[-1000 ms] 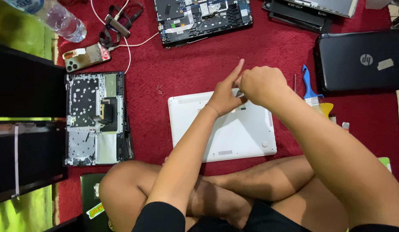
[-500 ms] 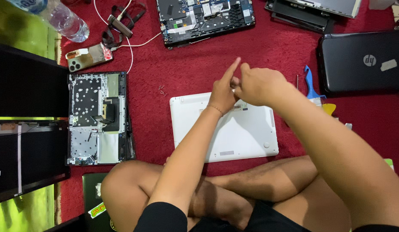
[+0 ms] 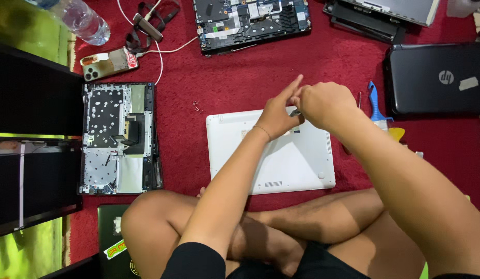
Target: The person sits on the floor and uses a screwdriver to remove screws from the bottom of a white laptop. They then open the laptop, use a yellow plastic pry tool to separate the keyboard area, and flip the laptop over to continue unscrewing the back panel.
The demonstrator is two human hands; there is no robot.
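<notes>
A person sits cross-legged on a red carpet (image 3: 240,67) with a white laptop (image 3: 271,152) lying bottom side up right in front of the knees. Both hands meet above the far edge of that laptop. The left hand (image 3: 278,111) has its pointing finger stretched out and up, while its other fingers curl down toward the white shell. The right hand (image 3: 325,103) is closed in a loose fist around a small dark tool (image 3: 295,112) (only its tip peeks out, so what kind of tool it is cannot be told). The two hands touch each other at the fingers.

A few tiny screws (image 3: 197,106) lie on the carpet just left of the white laptop. Farther left sits an opened laptop base (image 3: 118,139) with its metal inside showing. A phone (image 3: 108,63) and a clear water bottle (image 3: 82,20) lie at the far left. Another opened laptop (image 3: 250,20) with its parts showing lies at the far middle. On the right is a shut black laptop (image 3: 438,77), and near it a blue tool (image 3: 376,103) rests on the carpet
</notes>
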